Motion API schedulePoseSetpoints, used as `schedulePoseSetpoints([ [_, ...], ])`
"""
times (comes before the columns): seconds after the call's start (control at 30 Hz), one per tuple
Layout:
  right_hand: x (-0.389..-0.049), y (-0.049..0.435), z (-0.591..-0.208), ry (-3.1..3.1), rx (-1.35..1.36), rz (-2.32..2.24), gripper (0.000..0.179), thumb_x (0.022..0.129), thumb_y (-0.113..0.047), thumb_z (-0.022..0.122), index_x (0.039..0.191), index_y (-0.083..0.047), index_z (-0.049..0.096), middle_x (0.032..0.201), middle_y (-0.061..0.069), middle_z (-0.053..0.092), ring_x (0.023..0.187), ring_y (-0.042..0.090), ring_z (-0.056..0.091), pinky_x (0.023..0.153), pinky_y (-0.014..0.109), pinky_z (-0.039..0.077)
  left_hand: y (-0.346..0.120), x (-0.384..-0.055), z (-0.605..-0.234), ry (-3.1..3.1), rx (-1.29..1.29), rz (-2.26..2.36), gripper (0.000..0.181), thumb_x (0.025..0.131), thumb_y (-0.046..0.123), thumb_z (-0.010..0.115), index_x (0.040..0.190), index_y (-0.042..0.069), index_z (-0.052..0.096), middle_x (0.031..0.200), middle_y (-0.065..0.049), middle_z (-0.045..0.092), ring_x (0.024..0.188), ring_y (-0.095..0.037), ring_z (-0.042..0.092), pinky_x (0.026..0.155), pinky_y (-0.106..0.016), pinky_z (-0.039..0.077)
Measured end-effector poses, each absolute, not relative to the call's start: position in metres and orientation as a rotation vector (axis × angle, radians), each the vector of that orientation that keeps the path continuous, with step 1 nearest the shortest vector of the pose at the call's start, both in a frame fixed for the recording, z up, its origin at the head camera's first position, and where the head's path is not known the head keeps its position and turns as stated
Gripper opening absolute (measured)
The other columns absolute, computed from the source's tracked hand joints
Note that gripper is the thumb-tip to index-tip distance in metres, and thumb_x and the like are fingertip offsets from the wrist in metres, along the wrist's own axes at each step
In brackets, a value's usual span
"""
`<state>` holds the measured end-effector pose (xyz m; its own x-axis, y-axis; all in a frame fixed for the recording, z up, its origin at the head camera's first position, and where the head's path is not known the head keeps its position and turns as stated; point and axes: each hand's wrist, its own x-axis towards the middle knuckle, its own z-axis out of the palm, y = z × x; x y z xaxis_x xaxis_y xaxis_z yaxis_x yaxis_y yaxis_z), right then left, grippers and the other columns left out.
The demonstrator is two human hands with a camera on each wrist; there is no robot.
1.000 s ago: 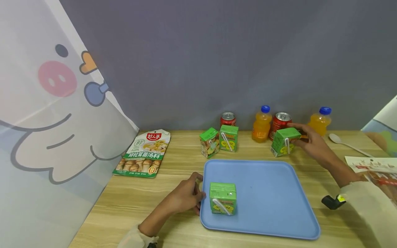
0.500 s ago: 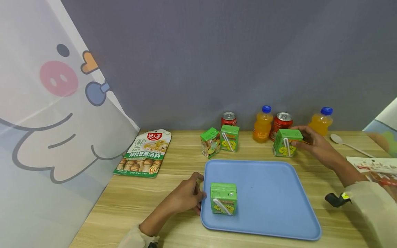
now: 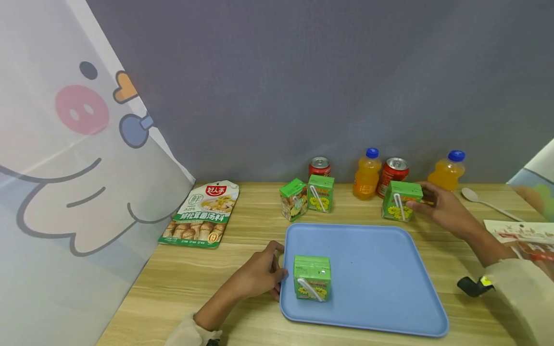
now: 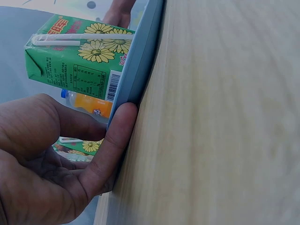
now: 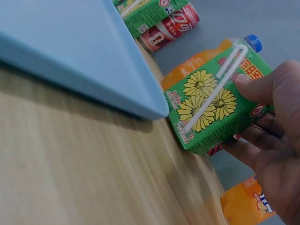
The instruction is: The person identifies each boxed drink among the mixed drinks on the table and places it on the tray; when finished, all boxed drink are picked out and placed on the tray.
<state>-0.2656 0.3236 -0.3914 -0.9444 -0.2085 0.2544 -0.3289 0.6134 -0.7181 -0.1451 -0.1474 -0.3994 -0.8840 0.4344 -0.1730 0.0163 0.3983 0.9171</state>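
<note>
My right hand holds a green drink carton by its right side, behind the tray's far right corner. In the right wrist view the thumb presses the carton's front, with fingers behind; its white straw and yellow flowers show. Whether its base touches the table I cannot tell. My left hand pinches the left rim of a blue tray. The left wrist view shows the thumb and a finger on that rim. A matching carton stands upright on the tray, close to the left hand.
Two more cartons, a flower one and a brown-and-green one, stand behind the tray. Red cans, orange drink bottles and a spoon are along the back. A soup-seasoning pouch lies left, another packet right.
My right hand has turned the carton so its straw side faces me more, and shifted it slightly right and nearer. The left hand and tray stay in place.
</note>
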Motion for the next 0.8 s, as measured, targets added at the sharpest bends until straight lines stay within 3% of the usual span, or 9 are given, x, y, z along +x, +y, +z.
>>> schedulePoseSetpoints([
  [0.1, -0.263, 0.321, -0.389, -2.667, 0.404, 1.242, 0.051, 0.097, -0.025, 0.070, 0.139, -0.005, 0.049, 0.116, -0.010, 0.059, 0.100, -0.011, 0.054, 0.075, 0.007, 0.052, -0.147, -0.145, -0.399, 2.274, 0.389, 1.485, 0.049, 0.098, 0.000, 0.062, 0.139, -0.004, 0.037, 0.080, -0.016, 0.061, 0.057, -0.027, 0.067, 0.050, -0.038, 0.063],
  [0.37, -0.253, 0.304, -0.371, -2.653, 0.374, 1.248, 0.054, 0.098, -0.028, 0.069, 0.142, -0.006, 0.048, 0.123, 0.005, 0.059, 0.097, -0.012, 0.055, 0.073, 0.008, 0.053, -0.147, -0.145, -0.400, 2.285, 0.394, 1.485, 0.049, 0.097, -0.001, 0.063, 0.139, -0.005, 0.037, 0.079, -0.016, 0.061, 0.056, -0.027, 0.067, 0.049, -0.038, 0.063],
  [0.57, -0.241, 0.281, -0.357, -2.574, 0.426, 1.294, 0.048, 0.096, -0.022, 0.071, 0.137, -0.005, 0.052, 0.117, -0.001, 0.061, 0.097, -0.005, 0.061, 0.074, 0.011, 0.056, -0.147, -0.144, -0.400, 2.286, 0.391, 1.483, 0.049, 0.097, -0.001, 0.063, 0.139, -0.005, 0.037, 0.079, -0.016, 0.061, 0.055, -0.027, 0.067, 0.049, -0.038, 0.063],
  [0.8, -0.230, 0.257, -0.348, -2.545, 0.498, 1.367, 0.048, 0.096, -0.020, 0.071, 0.138, -0.007, 0.051, 0.122, 0.007, 0.060, 0.101, 0.002, 0.063, 0.079, 0.013, 0.057, -0.148, -0.145, -0.400, 2.275, 0.391, 1.487, 0.050, 0.098, 0.000, 0.063, 0.140, -0.005, 0.037, 0.080, -0.017, 0.060, 0.056, -0.028, 0.066, 0.049, -0.038, 0.063],
])
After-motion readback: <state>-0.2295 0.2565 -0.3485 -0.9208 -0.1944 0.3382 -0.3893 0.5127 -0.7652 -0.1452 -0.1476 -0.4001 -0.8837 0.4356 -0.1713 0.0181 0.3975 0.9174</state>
